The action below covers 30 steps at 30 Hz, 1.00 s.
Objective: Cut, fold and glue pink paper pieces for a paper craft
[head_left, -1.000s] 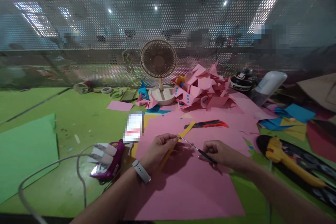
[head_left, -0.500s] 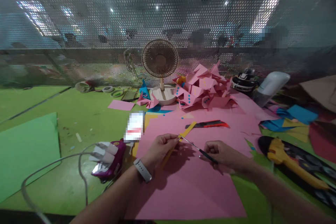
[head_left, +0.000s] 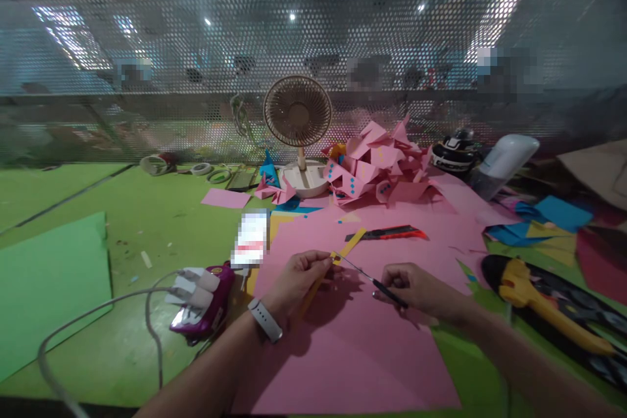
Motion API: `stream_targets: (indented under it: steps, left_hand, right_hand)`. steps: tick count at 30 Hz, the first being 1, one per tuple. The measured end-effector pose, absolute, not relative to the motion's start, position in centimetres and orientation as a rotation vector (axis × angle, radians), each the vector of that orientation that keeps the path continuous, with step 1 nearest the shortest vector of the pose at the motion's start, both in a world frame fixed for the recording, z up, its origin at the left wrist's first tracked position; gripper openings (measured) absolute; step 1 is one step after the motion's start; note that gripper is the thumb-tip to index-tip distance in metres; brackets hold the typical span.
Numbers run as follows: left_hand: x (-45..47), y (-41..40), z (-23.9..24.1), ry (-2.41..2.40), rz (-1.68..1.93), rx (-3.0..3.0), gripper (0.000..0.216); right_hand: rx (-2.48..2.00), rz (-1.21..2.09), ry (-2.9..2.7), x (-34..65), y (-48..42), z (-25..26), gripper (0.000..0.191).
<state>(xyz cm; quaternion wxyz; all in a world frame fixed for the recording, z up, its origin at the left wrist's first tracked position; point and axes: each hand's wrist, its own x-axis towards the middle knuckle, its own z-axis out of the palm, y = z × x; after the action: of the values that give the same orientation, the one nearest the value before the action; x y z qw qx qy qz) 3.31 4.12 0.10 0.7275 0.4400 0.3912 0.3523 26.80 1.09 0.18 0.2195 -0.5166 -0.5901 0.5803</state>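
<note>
My left hand (head_left: 304,277), with a pale watch band on its wrist, pinches a narrow yellow paper strip (head_left: 353,243) that sticks out past the fingertips. My right hand (head_left: 411,287) is closed around the black handle of a slim tool with a thin metal shaft (head_left: 389,292); its exact kind is unclear. The tool's tip meets the strip beside my left fingertips, where a small notch or gap shows. Both hands are over a large pink paper sheet (head_left: 372,359). Just beyond them lies a red and black utility knife (head_left: 392,233).
A fan (head_left: 298,111) stands behind, beside a heap of folded pink paper (head_left: 382,157). Left are a phone (head_left: 251,238), a purple power adapter (head_left: 203,313) with cables and a green sheet (head_left: 53,287). Right are a yellow and black tool (head_left: 553,307), a bottle (head_left: 509,160) and paper scraps.
The tool tip and my right hand have shifted very slightly at the strip. Otherwise both hands keep their grips and nothing else has moved.
</note>
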Motion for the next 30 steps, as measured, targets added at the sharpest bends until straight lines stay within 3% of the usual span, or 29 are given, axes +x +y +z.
stream_targets:
  steps: [30]
  left_hand:
    - [3.1,4.0,0.1,0.777,0.819,0.901,0.024]
  right_hand:
    - [-1.448,1.624,-1.693,26.9,0.8,0.3,0.038]
